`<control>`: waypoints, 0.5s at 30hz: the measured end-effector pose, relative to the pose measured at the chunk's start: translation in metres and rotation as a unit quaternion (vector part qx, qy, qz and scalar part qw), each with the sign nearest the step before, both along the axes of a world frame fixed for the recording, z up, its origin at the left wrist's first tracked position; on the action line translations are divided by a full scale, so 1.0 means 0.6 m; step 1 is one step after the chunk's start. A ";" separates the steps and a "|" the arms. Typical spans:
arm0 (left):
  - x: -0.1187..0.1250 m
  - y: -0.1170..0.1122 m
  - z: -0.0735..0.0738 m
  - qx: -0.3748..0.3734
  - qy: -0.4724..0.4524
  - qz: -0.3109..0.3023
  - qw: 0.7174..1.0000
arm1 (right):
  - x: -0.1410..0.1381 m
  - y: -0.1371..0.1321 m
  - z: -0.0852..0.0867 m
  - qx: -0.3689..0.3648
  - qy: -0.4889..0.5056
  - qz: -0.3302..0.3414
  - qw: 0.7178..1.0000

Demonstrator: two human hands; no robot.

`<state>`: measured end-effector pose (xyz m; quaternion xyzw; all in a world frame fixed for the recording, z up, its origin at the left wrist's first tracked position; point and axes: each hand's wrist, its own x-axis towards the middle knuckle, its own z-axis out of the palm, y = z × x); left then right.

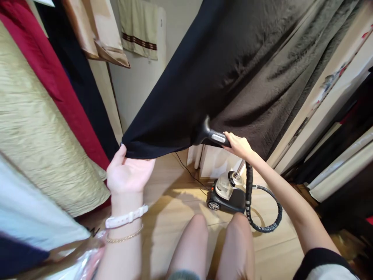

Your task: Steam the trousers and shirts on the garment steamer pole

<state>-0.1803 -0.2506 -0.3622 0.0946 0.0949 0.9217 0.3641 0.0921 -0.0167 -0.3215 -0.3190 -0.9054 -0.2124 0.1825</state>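
- Fingers of the left hand are closing on the lower corner of the black fabric, with the palm facing the camera. The thumb is lying along the hem, and the other fingertips are tucking out of sight behind the cloth.
- Left hand is pulling that corner out and down, so the black fabric is hanging taut from the upper right.
- Right hand is wrapping around the steamer handle, fingers curled together on its grip. The nozzle end is pressing against the underside of the black fabric, near its lower edge.
- Ribbed hose is dropping from the steamer handle and looping across the wooden floor to the steamer base, which is standing just beyond the person's knees.
- Brown textured fabric is hanging just beside the black fabric, to its right.
- White wrist strap and a gold bracelet are sitting on the left wrist.
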 end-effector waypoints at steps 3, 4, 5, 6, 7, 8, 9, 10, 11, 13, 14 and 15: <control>0.002 -0.006 0.006 -0.005 0.003 0.010 1.000 | -0.010 -0.004 -0.012 -0.001 0.031 -0.016 0.999; 0.002 -0.008 0.007 -0.002 0.006 0.009 1.000 | -0.013 -0.005 -0.014 -0.003 0.063 -0.032 0.997; 0.002 -0.010 0.007 0.001 0.011 0.003 1.000 | -0.016 -0.006 -0.016 -0.005 0.087 -0.043 0.995; 0.002 -0.011 0.007 0.002 0.015 0.000 1.000 | -0.017 -0.008 -0.018 -0.008 0.090 -0.046 0.995; 0.002 -0.011 0.006 0.001 0.019 -0.001 1.000 | -0.017 -0.011 -0.020 -0.011 0.074 -0.041 0.996; 0.002 -0.011 0.005 -0.002 0.025 0.000 1.000 | -0.016 -0.013 -0.022 -0.012 0.042 -0.031 0.999; 0.001 -0.009 0.004 -0.009 0.031 0.003 0.999 | -0.013 -0.016 -0.022 -0.012 0.004 -0.019 1.000; 0.001 -0.007 0.003 -0.016 0.034 0.005 0.999 | -0.008 -0.017 -0.021 -0.008 -0.028 -0.012 0.999; 0.002 -0.004 0.003 -0.023 0.035 0.008 0.999 | -0.003 -0.018 -0.017 -0.002 -0.048 -0.011 0.999; 0.002 0.001 0.004 -0.042 0.032 -0.005 0.999 | 0.013 -0.012 0.003 0.006 -0.043 -0.028 0.999; 0.001 0.003 0.005 -0.050 0.029 -0.016 0.998 | 0.022 -0.006 0.019 0.009 -0.020 -0.043 0.999; 0.000 0.004 0.006 -0.054 0.030 -0.027 0.998 | 0.033 0.002 0.040 0.012 0.013 -0.062 0.998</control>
